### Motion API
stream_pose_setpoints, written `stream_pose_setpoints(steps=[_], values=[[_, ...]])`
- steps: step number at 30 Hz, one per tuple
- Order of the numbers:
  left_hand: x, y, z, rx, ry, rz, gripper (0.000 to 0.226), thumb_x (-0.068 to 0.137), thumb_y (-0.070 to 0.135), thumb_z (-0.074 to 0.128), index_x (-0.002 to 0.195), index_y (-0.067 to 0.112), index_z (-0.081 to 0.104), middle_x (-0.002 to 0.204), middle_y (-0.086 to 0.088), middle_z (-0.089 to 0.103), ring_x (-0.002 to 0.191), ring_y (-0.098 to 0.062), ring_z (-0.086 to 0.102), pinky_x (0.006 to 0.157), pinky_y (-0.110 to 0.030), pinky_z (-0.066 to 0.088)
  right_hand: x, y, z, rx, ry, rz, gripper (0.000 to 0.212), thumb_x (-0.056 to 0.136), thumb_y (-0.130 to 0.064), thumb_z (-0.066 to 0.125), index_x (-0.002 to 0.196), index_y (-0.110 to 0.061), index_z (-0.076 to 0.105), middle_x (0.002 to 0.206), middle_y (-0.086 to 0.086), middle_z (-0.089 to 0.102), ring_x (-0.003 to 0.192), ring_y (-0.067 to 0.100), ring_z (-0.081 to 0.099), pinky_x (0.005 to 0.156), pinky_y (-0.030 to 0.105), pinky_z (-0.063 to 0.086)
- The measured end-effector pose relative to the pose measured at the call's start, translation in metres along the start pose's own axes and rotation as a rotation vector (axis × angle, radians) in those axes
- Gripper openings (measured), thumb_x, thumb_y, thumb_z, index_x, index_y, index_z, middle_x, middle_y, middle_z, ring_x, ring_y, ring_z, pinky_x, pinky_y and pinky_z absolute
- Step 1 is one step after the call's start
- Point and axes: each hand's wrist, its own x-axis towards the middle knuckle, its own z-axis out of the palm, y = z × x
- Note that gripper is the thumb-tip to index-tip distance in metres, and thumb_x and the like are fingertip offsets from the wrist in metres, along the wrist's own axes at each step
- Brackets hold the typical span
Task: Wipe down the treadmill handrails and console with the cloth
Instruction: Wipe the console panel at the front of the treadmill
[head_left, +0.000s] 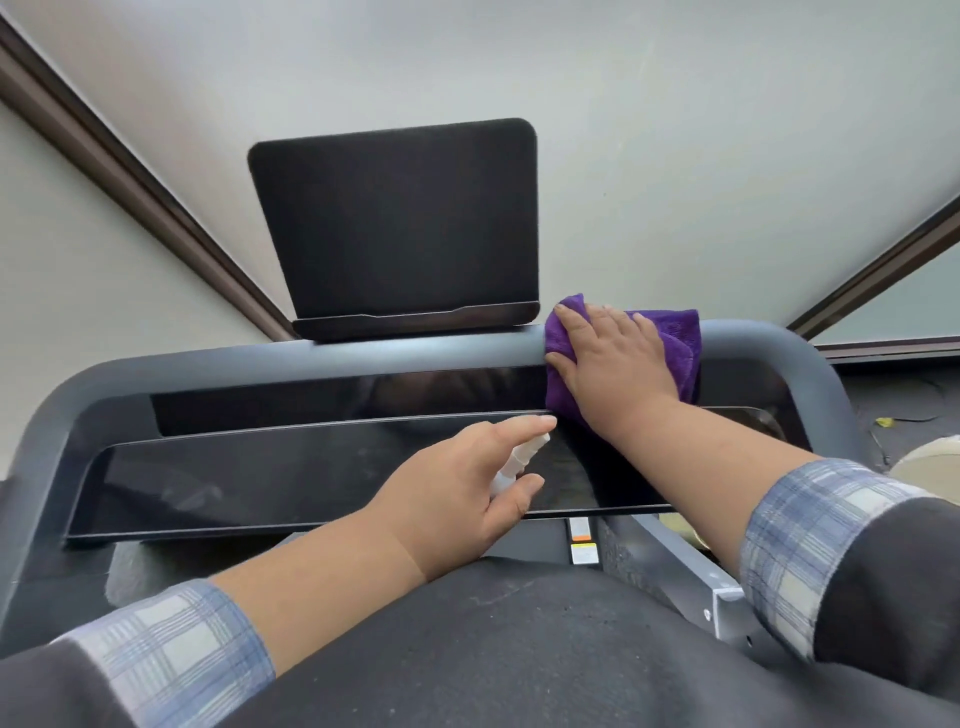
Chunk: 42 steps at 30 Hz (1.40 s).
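A purple cloth (675, 338) lies over the grey front handrail (415, 351) of the treadmill, just right of the black tablet holder (400, 228). My right hand (608, 358) presses flat on the cloth with fingers spread. My left hand (467, 488) grips a small white spray bottle (156, 460)... held over the long glossy black console panel (260, 483), index finger stretched along its top. The bottle's body is hidden in my palm.
The handrail curves down on the left (47, 441) and right (815, 374). A white wall with dark trim (130, 171) stands behind. Warning labels (582, 543) sit under the console. A grey metal frame bar (691, 566) runs at lower right.
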Motion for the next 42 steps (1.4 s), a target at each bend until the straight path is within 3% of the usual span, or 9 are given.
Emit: stream_pose_setpoints(steps=[3, 9, 18, 21, 23, 28, 32, 39, 42], values=[[-0.006, -0.019, -0.018, -0.02, 0.045, -0.018, 0.054, 0.096, 0.043, 0.051, 0.136, 0.058, 0.018, 0.123, 0.016, 0.056, 0.105, -0.006, 0.056, 0.092, -0.026, 0.045, -0.008, -0.012, 0.004, 0.037, 0.059, 0.071, 0.056, 0.101, -0.049, 0.034, 0.151, -0.023, 0.039, 0.151, 0.009, 0.046, 0.14, 0.029, 0.038, 0.117, 0.046, 0.021], [-0.022, -0.053, -0.051, -0.01, 0.034, 0.046, 0.055, 0.096, 0.044, 0.049, 0.137, 0.059, 0.015, 0.12, 0.014, 0.055, 0.102, -0.006, 0.056, 0.091, -0.024, 0.045, -0.02, -0.072, 0.011, 0.213, 0.077, 0.194, 0.055, 0.104, -0.045, 0.034, 0.156, -0.025, 0.03, 0.159, 0.008, 0.035, 0.148, 0.027, 0.026, 0.12, 0.044, 0.015], [-0.012, -0.12, -0.102, 0.204, 0.152, -0.088, 0.05, 0.099, 0.044, 0.046, 0.143, 0.049, 0.022, 0.118, 0.013, 0.055, 0.097, -0.012, 0.06, 0.082, -0.021, 0.044, -0.049, -0.113, 0.002, 0.746, 0.409, 0.399, 0.051, 0.104, -0.038, 0.037, 0.151, -0.019, 0.039, 0.155, -0.001, 0.04, 0.146, 0.019, 0.03, 0.122, 0.039, 0.019], [0.009, -0.135, -0.11, 0.247, 0.1, -0.12, 0.047, 0.098, 0.043, 0.044, 0.139, 0.049, 0.022, 0.109, 0.007, 0.052, 0.091, -0.02, 0.059, 0.079, -0.036, 0.052, -0.069, -0.131, -0.01, 0.858, 0.492, 0.393, 0.052, 0.101, -0.035, 0.037, 0.149, -0.018, 0.041, 0.145, -0.008, 0.04, 0.138, 0.008, 0.036, 0.117, 0.017, 0.021], [0.022, -0.142, -0.11, 0.339, 0.078, -0.087, 0.045, 0.098, 0.04, 0.044, 0.137, 0.045, 0.024, 0.107, 0.003, 0.053, 0.087, -0.024, 0.058, 0.076, -0.039, 0.052, -0.084, -0.142, -0.016, 0.891, 0.491, 0.411, 0.049, 0.101, -0.036, 0.038, 0.148, -0.023, 0.041, 0.145, -0.01, 0.039, 0.135, 0.0, 0.035, 0.11, 0.005, 0.019], [0.041, -0.15, -0.106, 0.562, 0.058, 0.021, 0.04, 0.098, 0.036, 0.045, 0.135, 0.037, 0.029, 0.098, -0.001, 0.053, 0.073, -0.025, 0.053, 0.06, -0.034, 0.045, -0.127, -0.151, -0.019, 0.922, 0.435, 0.414, 0.05, 0.096, -0.053, 0.035, 0.144, -0.035, 0.038, 0.145, -0.012, 0.042, 0.133, -0.012, 0.036, 0.109, 0.006, 0.023], [0.049, -0.159, -0.106, 0.573, 0.005, 0.008, 0.036, 0.1, 0.035, 0.043, 0.133, 0.035, 0.029, 0.1, -0.002, 0.052, 0.073, -0.025, 0.047, 0.061, -0.033, 0.04, -0.149, -0.147, -0.022, 0.908, 0.464, 0.467, 0.055, 0.094, -0.056, 0.033, 0.143, -0.031, 0.039, 0.143, -0.01, 0.045, 0.126, -0.025, 0.032, 0.103, 0.0, 0.021], [0.05, -0.15, -0.098, 0.564, 0.011, 0.095, 0.035, 0.099, 0.041, 0.045, 0.131, 0.035, 0.032, 0.097, -0.001, 0.051, 0.074, -0.026, 0.054, 0.061, -0.037, 0.048, -0.167, -0.138, -0.027, 0.939, 0.519, 0.539, 0.05, 0.093, -0.061, 0.033, 0.14, -0.044, 0.038, 0.145, -0.012, 0.045, 0.129, -0.019, 0.037, 0.106, 0.002, 0.024], [0.057, -0.131, -0.088, 0.584, 0.006, 0.163, 0.036, 0.098, 0.042, 0.045, 0.132, 0.035, 0.032, 0.095, -0.001, 0.05, 0.074, -0.026, 0.055, 0.057, -0.035, 0.043, -0.169, -0.13, -0.029, 0.934, 0.523, 0.526, 0.055, 0.094, -0.061, 0.033, 0.143, -0.036, 0.04, 0.144, -0.014, 0.047, 0.132, -0.008, 0.041, 0.107, 0.005, 0.025]])
